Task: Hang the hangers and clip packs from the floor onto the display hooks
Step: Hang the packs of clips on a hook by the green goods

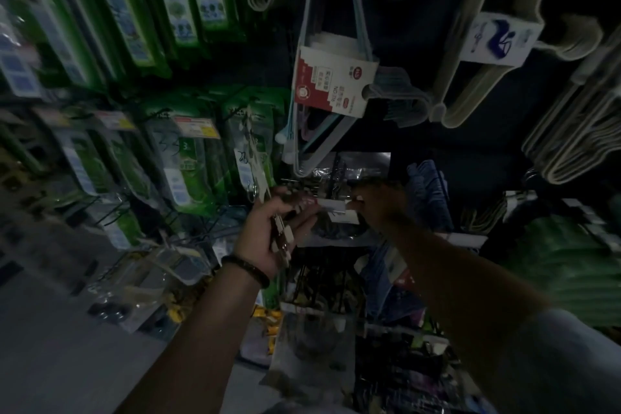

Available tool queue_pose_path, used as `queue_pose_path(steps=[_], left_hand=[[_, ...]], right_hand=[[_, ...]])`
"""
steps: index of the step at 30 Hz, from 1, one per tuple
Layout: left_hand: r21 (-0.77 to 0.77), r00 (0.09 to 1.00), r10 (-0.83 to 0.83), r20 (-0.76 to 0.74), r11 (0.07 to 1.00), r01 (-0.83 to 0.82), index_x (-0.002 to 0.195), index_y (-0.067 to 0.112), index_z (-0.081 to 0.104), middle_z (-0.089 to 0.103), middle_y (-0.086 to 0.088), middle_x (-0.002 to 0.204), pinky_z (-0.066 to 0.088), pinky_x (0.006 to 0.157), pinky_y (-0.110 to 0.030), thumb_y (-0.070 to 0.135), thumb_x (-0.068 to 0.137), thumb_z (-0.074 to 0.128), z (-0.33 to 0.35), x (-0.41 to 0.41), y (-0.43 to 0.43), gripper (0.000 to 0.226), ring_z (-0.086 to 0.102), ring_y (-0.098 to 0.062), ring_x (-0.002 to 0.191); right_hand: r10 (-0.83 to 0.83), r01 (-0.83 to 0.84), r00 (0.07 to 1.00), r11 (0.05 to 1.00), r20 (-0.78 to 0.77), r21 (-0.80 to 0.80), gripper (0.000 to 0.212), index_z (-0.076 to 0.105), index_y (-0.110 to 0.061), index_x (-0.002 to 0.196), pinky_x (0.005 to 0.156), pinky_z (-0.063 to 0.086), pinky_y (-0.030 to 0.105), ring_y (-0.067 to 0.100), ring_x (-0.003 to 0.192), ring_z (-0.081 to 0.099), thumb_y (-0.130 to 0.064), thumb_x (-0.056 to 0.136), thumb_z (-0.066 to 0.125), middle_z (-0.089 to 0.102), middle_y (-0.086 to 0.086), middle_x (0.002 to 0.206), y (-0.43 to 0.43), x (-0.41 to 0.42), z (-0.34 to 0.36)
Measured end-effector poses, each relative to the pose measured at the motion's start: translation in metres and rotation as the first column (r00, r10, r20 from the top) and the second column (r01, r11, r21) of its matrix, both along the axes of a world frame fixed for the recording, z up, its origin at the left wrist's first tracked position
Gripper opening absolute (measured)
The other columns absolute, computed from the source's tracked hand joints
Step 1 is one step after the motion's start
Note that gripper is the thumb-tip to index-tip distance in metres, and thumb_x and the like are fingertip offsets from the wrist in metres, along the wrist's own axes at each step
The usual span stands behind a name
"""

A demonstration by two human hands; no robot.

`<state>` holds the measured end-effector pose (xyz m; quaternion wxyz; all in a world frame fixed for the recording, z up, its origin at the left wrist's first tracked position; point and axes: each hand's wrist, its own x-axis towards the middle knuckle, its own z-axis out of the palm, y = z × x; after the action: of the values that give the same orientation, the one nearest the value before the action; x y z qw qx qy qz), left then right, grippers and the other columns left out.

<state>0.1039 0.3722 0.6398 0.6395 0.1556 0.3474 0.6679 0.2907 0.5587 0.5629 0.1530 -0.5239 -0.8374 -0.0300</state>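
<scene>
My left hand [268, 232] is closed around a bunch of clip packs [281, 239] with pale card edges, held in front of the dark display wall. My right hand [376, 202] pinches the white header card of one clear clip pack [339, 212], which hangs between both hands at the level of a display hook [299, 182]. The scene is dim and blurred, so I cannot tell whether the card is on the hook. Bundled hangers [322, 131] with a red and white label hang just above.
Green packaged goods [188, 158] fill hooks on the left wall. Grey and beige hanger bundles [504, 70] hang upper right. More clip packs and bags [316, 339] crowd the lower hooks below my arms. Grey floor [50, 329] lies at lower left.
</scene>
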Motion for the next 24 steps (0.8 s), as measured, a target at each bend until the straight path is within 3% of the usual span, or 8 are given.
queue_pose_path(steps=[6, 8, 11, 13, 16, 18, 21, 24], left_hand=[[-0.011, 0.986, 0.04, -0.162, 0.999, -0.043, 0.113, 0.013, 0.062, 0.072, -0.023, 0.126, 0.051, 0.107, -0.059, -0.01, 0.1, 0.045, -0.011, -0.002, -0.004, 0.031, 0.072, -0.043, 0.113], [-0.012, 0.973, 0.068, -0.22, 0.997, -0.072, 0.111, 0.014, 0.068, 0.074, -0.02, 0.116, 0.055, 0.101, -0.057, -0.011, 0.098, 0.048, -0.014, -0.006, -0.007, 0.034, 0.073, -0.038, 0.098], [0.02, 0.98, 0.066, -0.187, 0.998, -0.063, 0.105, 0.014, 0.074, 0.07, -0.013, 0.096, 0.056, 0.073, -0.044, -0.004, 0.084, 0.059, -0.019, -0.018, -0.015, 0.032, 0.065, -0.03, 0.076], [0.059, 0.993, 0.003, -0.12, 0.998, 0.004, 0.112, 0.013, 0.071, 0.067, -0.011, 0.091, 0.056, 0.06, -0.038, 0.004, 0.079, 0.057, -0.023, -0.028, -0.024, 0.038, 0.062, -0.029, 0.07], [0.092, 0.97, -0.087, -0.229, 0.99, 0.11, 0.115, 0.011, 0.072, 0.068, -0.009, 0.09, 0.051, 0.053, -0.031, 0.008, 0.078, 0.063, -0.026, -0.034, -0.039, 0.038, 0.06, -0.024, 0.065], [0.053, 0.945, -0.103, -0.31, 0.991, 0.125, 0.109, 0.008, 0.073, 0.069, -0.009, 0.088, 0.05, 0.055, -0.029, 0.007, 0.075, 0.066, -0.031, -0.033, -0.045, 0.035, 0.062, -0.024, 0.067], [0.06, 0.936, -0.088, -0.34, 0.992, 0.115, 0.107, 0.008, 0.076, 0.073, -0.016, 0.102, 0.058, 0.077, -0.038, 0.002, 0.084, 0.062, -0.039, -0.032, -0.053, 0.028, 0.068, -0.035, 0.096], [0.059, 0.938, -0.118, -0.325, 0.988, 0.145, 0.112, 0.007, 0.073, 0.079, -0.011, 0.096, 0.064, 0.07, -0.036, -0.011, 0.1, 0.046, -0.036, -0.033, -0.072, 0.035, 0.075, -0.031, 0.088]], right_hand=[[-0.055, 0.051, 0.998, 0.995, -0.044, -0.081, 0.043, 0.074, -0.028, 0.117, 0.103, 0.048, 0.046, 0.034, 0.121, 0.065, -0.056, 0.084, 0.077, 0.071, 0.006, 0.127, 0.011, -0.012, -0.008], [-0.096, 0.095, 0.993, 0.995, -0.064, -0.013, 0.063, 0.066, -0.021, 0.124, 0.102, 0.049, 0.05, 0.038, 0.125, 0.059, -0.06, 0.077, 0.08, 0.064, 0.013, 0.132, 0.01, -0.01, -0.014], [-0.096, 0.158, 0.941, 0.973, -0.323, 0.171, 0.054, 0.062, -0.017, 0.121, 0.093, 0.048, 0.047, 0.039, 0.118, 0.057, -0.054, 0.082, 0.067, 0.062, 0.014, 0.128, -0.011, -0.002, -0.004], [-0.022, 0.165, 0.855, 0.959, -0.518, 0.231, 0.03, 0.067, -0.016, 0.109, 0.084, 0.05, 0.043, 0.033, 0.104, 0.062, -0.04, 0.092, 0.059, 0.068, 0.009, 0.113, -0.046, 0.001, 0.018], [0.034, 0.025, 0.633, 0.998, -0.773, 0.064, 0.008, 0.068, -0.019, 0.095, 0.066, 0.054, 0.038, 0.019, 0.077, 0.066, -0.023, 0.1, 0.064, 0.071, -0.001, 0.084, -0.108, -0.008, 0.049], [0.023, -0.172, 0.564, 0.981, -0.826, -0.09, 0.01, 0.069, -0.025, 0.091, 0.063, 0.054, 0.037, 0.013, 0.071, 0.067, -0.027, 0.1, 0.066, 0.068, -0.008, 0.077, -0.138, -0.026, 0.057], [-0.081, -0.393, 0.426, 0.881, -0.901, -0.264, 0.003, 0.072, -0.027, 0.103, 0.071, 0.055, 0.034, 0.015, 0.087, 0.07, -0.026, 0.099, 0.07, 0.071, -0.008, 0.091, -0.167, -0.057, 0.063], [-0.248, -0.499, 0.256, 0.794, -0.934, -0.347, 0.019, 0.062, -0.012, 0.116, 0.068, 0.055, 0.022, 0.007, 0.082, 0.074, -0.017, 0.1, 0.07, 0.074, -0.008, 0.089, -0.194, -0.08, 0.069]])
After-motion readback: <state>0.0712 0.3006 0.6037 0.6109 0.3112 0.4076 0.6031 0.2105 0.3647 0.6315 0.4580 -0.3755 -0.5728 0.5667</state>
